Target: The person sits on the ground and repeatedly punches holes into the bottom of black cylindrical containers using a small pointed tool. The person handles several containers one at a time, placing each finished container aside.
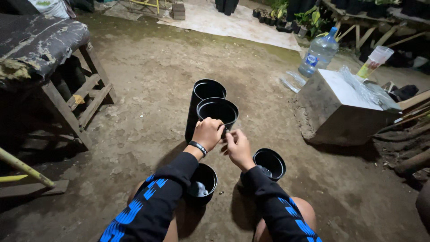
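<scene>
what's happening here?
A person sits low over a dirt floor, both hands at the near rim of a tall stack of black plastic pots. The left hand grips the rim; the right hand pinches at it just beside. A second stack stands behind, and two single black pots sit by the knees.

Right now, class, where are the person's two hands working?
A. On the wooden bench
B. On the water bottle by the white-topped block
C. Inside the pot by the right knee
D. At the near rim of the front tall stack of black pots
D: the left hand and right hand meet at the near rim of the front tall stack of black pots, far from the water bottle.
</scene>
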